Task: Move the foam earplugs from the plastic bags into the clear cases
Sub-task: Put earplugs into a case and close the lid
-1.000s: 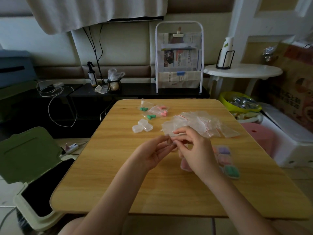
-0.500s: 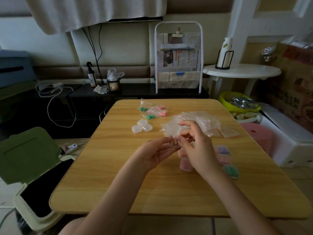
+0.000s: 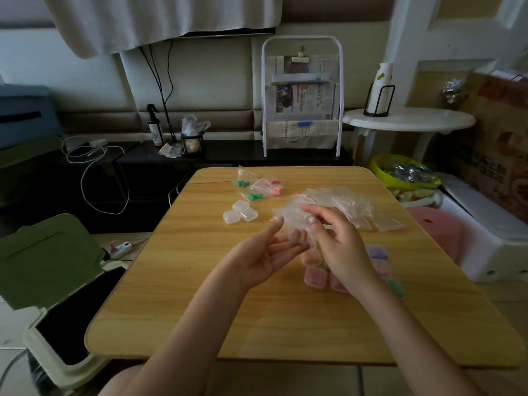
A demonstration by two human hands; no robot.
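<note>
Reaching over the filled cases (image 3: 315,277), the right hand (image 3: 337,241) pinches an emptied bag (image 3: 288,217) while the left hand (image 3: 267,252) lies wide, so a careless sweep could scatter them.

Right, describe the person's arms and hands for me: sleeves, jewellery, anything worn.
Both forearms are bare up to the bottom edge of the picture, with no sleeves in view. The left hand and the right hand carry no gloves, and no rings, watch or bracelet can be seen. The fingernails look pale, perhaps lightly polished; the dim light makes that hard to tell.
</note>
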